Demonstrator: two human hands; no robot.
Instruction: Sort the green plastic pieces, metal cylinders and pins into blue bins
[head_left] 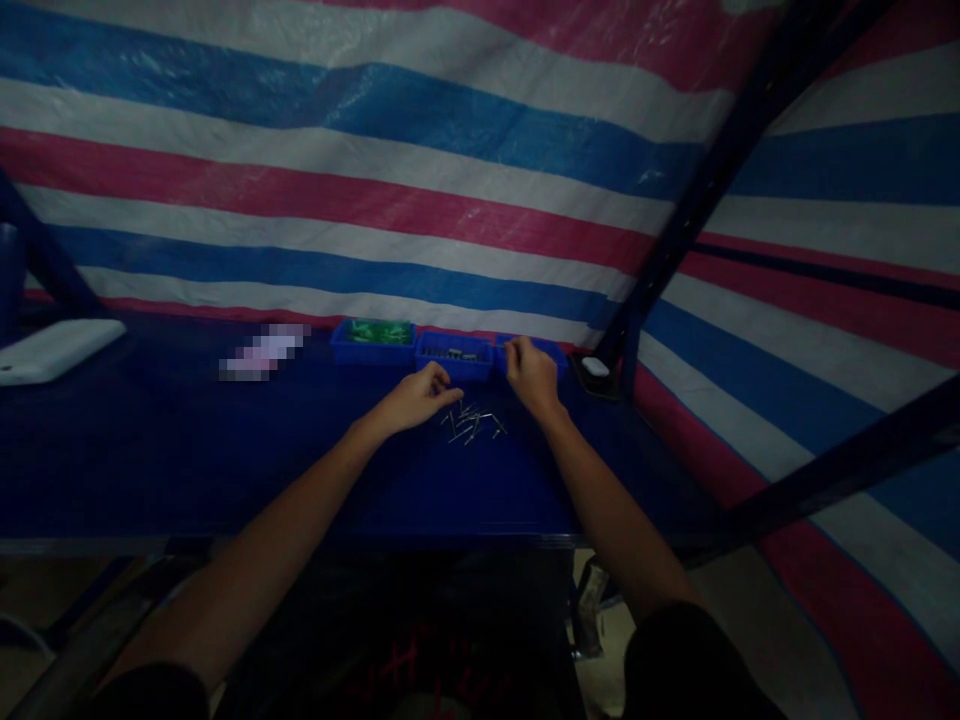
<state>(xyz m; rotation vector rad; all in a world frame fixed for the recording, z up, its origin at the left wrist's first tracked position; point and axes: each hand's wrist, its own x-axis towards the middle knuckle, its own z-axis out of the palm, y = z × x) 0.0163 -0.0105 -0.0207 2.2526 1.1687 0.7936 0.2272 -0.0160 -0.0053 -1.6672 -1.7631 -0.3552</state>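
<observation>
My left hand [421,398] is over the blue table [315,480], palm turned inward, thumb apart from its loosely curled fingers, and nothing shows in it. Just right of its thumb lies a loose pile of thin metal pins [471,424], several of them crossing each other. My right hand [532,375] is raised in front of the right blue bin [555,352] and hides much of it. Its thumb and forefinger are pinched on a thin metal pin [498,346] that points left. The middle blue bin [454,368] holds small grey metal parts [456,354].
A third blue bin [373,354], at the left, holds green plastic-looking pieces [381,332]. Right of the bins sits a small white case [596,367] on a dark tray. A white device [60,350] lies far left. Blue frame posts and striped sheeting [337,180] enclose the table.
</observation>
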